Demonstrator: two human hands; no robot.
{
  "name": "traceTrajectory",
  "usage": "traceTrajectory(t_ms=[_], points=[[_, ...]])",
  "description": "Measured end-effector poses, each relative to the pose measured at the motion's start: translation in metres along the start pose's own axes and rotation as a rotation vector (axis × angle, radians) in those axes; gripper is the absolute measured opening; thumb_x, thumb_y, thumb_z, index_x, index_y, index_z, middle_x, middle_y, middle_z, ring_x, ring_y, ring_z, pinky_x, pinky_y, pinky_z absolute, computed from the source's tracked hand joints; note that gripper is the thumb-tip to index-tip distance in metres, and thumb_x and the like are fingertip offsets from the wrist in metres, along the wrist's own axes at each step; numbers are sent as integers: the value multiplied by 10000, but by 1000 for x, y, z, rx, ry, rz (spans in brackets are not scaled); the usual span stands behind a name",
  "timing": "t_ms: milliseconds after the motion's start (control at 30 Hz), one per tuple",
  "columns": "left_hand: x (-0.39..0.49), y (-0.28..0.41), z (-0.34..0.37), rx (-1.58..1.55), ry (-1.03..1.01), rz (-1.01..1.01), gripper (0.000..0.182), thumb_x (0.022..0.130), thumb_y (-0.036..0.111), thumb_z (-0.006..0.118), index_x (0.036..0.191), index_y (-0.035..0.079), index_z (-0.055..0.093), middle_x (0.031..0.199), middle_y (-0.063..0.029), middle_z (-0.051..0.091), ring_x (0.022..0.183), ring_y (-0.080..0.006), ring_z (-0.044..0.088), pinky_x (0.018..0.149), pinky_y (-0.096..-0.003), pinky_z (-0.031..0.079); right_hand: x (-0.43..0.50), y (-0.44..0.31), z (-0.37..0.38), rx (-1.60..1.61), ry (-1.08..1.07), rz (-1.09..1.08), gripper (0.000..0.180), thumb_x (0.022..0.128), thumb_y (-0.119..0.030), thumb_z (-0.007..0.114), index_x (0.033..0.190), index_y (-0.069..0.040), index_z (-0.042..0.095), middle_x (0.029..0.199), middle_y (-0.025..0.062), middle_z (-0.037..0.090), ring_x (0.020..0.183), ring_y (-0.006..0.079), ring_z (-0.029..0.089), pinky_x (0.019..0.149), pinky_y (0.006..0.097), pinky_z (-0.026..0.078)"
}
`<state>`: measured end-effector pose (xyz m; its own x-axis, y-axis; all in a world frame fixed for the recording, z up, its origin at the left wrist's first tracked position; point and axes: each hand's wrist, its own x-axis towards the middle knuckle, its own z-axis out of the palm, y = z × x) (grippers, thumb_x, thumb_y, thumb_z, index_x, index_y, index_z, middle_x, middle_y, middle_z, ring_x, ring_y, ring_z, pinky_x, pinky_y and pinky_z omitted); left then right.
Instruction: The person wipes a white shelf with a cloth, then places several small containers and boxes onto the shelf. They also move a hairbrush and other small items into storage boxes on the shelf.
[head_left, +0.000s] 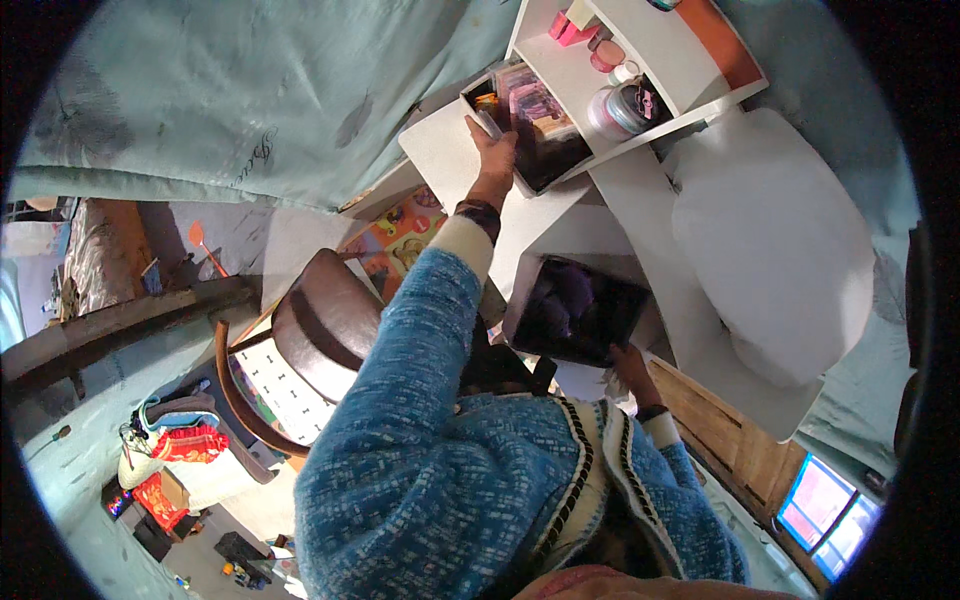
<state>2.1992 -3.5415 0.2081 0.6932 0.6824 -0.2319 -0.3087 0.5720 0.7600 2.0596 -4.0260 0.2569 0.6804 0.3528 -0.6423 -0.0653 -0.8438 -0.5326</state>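
My left hand (495, 159) reaches forward and grips the near edge of a small open drawer (556, 181) under a white shelf unit. In that drawer lie a clear-topped pink item (536, 101) and a small orange packet (487, 101); its near part is dark. Lower and closer to my body, a second, deeper drawer (519, 301) stands pulled out. Its inside is dark, with a faint purplish shape I cannot make out. My right hand (634, 376) is at this drawer's near right corner, fingers on the rim and partly in shadow.
Pink jars and a lidded tub (622, 112) stand on the shelf (551, 56). A white rounded panel (772, 247) rises at right. A brown-backed chair (326, 322) is at left. Greenish curtains (300, 97) hang behind; a wooden door (727, 420) is at lower right.
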Motion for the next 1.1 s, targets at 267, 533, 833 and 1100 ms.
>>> traceTrajectory(t_ms=[267,533,833,1100], points=[[15,-22,17,82,45,14,1038,761,46,623,1509,86,-95,1517,-205,79,1383,-328,176,1118,-370,221,-14,-24,-3,101,18,34,430,932,-312,533,1135,63,591,1020,253,660,952,360,635,832,408,479],[22,-31,24,69,27,1,1033,796,119,649,1511,101,-96,1536,-224,-8,1420,-336,69,1142,-388,151,-13,-29,2,56,89,35,421,924,-281,530,1179,52,575,1105,265,635,1040,383,603,894,412,456],[23,-28,40,96,-4,-69,993,870,269,639,1513,119,-103,1562,-217,-55,1452,-329,18,1162,-401,107,-21,-35,-1,44,47,-14,424,931,-305,506,1206,12,566,1127,226,636,998,381,597,863,434,463],[3,-33,11,-30,-16,-78,813,949,622,352,1531,206,-34,1575,-68,131,1428,-284,164,1160,-423,108,-18,-36,0,82,20,131,455,945,-348,501,1201,22,568,1112,229,635,983,354,609,854,403,474]])
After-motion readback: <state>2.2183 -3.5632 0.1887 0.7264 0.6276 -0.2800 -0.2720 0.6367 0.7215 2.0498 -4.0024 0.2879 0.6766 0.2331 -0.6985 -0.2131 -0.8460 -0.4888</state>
